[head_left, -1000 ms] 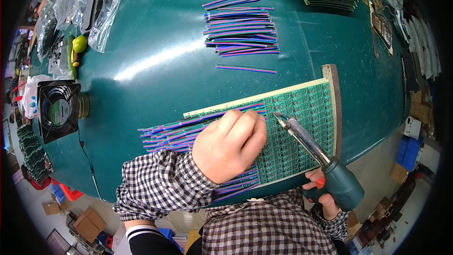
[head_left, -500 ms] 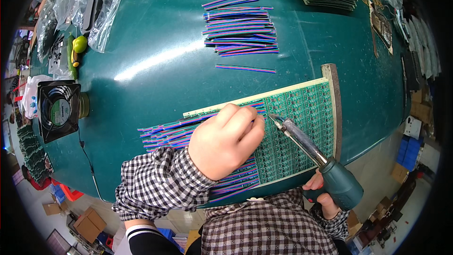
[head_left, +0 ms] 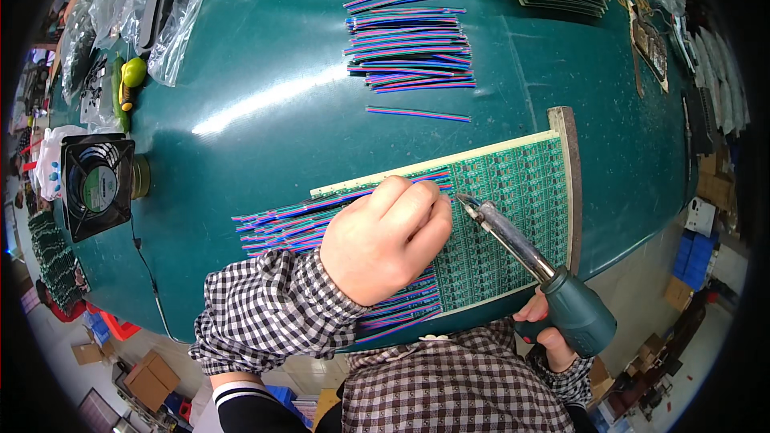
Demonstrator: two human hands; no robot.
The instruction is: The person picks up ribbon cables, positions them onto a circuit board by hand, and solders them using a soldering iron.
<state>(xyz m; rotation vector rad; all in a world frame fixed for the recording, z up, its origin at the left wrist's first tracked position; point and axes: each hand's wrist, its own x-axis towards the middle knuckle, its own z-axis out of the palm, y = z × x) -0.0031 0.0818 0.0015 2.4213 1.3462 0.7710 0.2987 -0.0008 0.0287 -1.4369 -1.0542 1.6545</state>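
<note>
The left hand [head_left: 385,240] is curling closed, pressing striped ribbon wires [head_left: 297,220] onto the green circuit board [head_left: 513,192] on the teal table [head_left: 265,96]. The right hand [head_left: 553,337] is gripping a soldering iron [head_left: 513,244], its tip touching the board just beside the fingertips; a slip could likely burn them or bridge neighbouring pads.

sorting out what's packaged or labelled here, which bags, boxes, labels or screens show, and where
Clear plastic bags: crumpled, shiny, far left of the green table.
White plastic bag: left edge, beside the fan, with red and blue print.
Round label: green and pale, at the hub of the black square fan.
Cardboard boxes: brown, on the floor at lower left.
Blue crates: on the floor at right.
No screen shows.
</note>
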